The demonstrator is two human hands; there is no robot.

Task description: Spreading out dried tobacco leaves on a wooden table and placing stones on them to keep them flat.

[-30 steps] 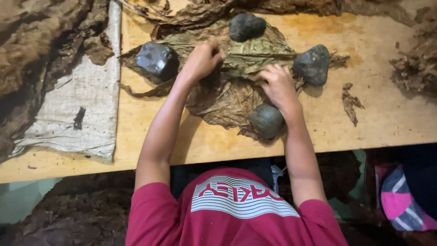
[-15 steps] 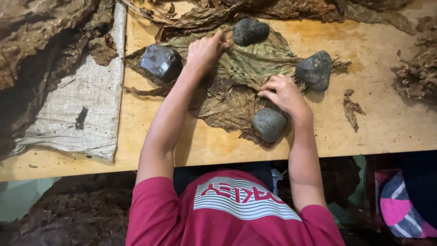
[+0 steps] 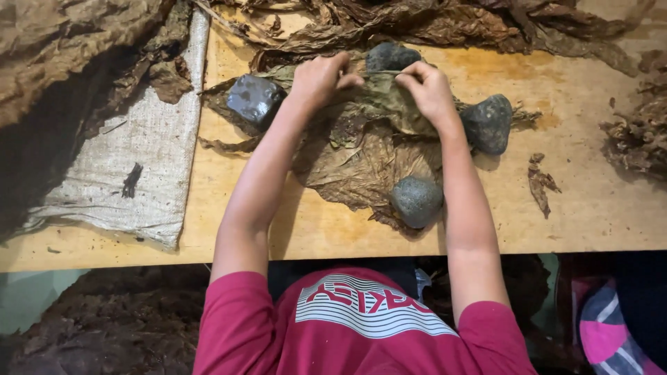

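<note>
A pile of flattened dried brown leaves lies on a wooden table, held down by several dark stones: one at the left, one at the far side, one at the right and one near me. My left hand and my right hand are close together at the pile's far edge, just in front of the far stone. The fingers of both hands pinch the top leaf there. My forearms reach across the pile and hide parts of it.
A burlap cloth covers the table's left end under a big heap of dried leaves. More leaves lie along the far edge, with a leaf scrap and a crumbled pile at the right.
Both hands have moved from the middle and sides of the leaf pile to its far edge and come together by the far stone. The stones have not moved.
</note>
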